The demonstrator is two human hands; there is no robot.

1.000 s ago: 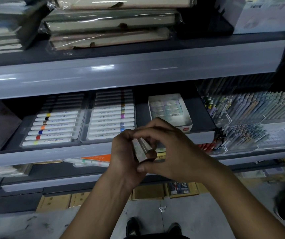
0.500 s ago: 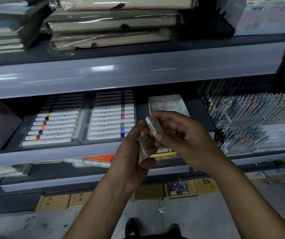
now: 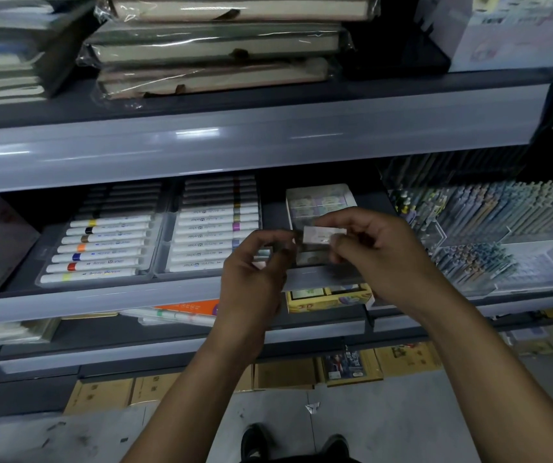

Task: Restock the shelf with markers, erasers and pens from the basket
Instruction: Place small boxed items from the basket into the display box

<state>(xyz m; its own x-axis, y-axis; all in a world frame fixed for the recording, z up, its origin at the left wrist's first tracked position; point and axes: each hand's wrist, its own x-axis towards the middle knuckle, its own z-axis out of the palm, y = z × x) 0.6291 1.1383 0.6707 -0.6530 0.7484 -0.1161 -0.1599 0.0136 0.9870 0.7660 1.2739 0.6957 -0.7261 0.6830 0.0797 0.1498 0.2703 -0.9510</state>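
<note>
Where the shelf [image 3: 101, 305] begins at the far left, a stack of books [image 3: 7, 51] is seen on the upper level, and beside it three wrapped notebooks [image 3: 218, 45] are piled flat. Below, on the middle level, two clear trays are set side by side: the left tray of markers [image 3: 101, 248] is filled with white barrels banded in yellow, black, brown, orange, blue and red, and the right tray of markers [image 3: 215, 235] is filled in the same way with purple and blue bands. Just in front of that second tray the left hand [image 3: 255, 272] is raised, its fingers curled around a small stack of erasers [image 3: 313, 257], of which only the edges are visible. Directly to the right, a single eraser [image 3: 323, 234] in a pale sleeve is pinched between the thumb and fingertips of the right hand [image 3: 378, 252], level and just above the stack, close to the left hand's fingertips. Behind both hands an open box of erasers [image 3: 318, 202] is seen on the same level, partly hidden by the held eraser. Under the shelf edge a yellow box [image 3: 328, 300] is visible. Farther right, clear racks of pens [image 3: 489, 228] are stood upright in dense rows. The basket is not seen.
</note>
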